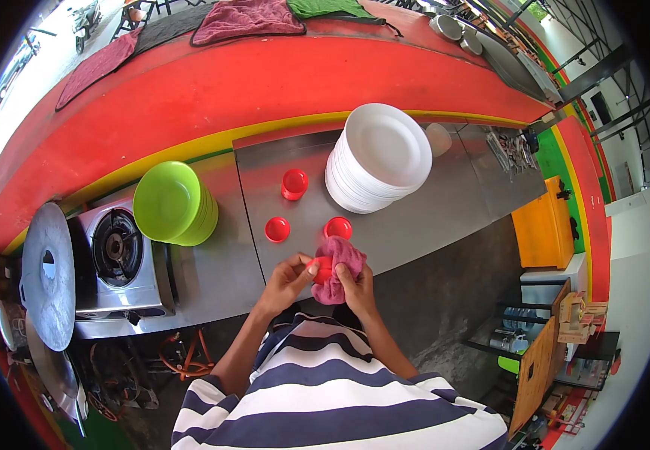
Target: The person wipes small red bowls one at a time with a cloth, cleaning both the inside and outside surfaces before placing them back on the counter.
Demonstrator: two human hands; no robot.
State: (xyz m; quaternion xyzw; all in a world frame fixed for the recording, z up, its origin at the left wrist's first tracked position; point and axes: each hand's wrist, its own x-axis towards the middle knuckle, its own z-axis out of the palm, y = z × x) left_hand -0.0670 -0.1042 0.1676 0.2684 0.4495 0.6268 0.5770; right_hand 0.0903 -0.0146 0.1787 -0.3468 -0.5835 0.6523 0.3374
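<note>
Close to my body, in front of the steel counter's edge, my left hand [289,283] is closed on a small red bowl [320,270]. My right hand [357,289] is closed on a pink cloth [337,259], which is bunched against the bowl's right side and partly hides it. Just beyond my hands, a red bowl [337,228] stands on the counter, its lower part overlapped by the cloth. Another red bowl [277,229] sits to its left. Farther back is a red bowl or short stack [295,184].
A tall stack of white plates [378,158] stands on the steel counter [223,274], with stacked green bowls [175,203] to the left. A gas stove [117,247] is at far left. Cutlery [510,152] lies at the far right end. A red wall [265,82] runs behind.
</note>
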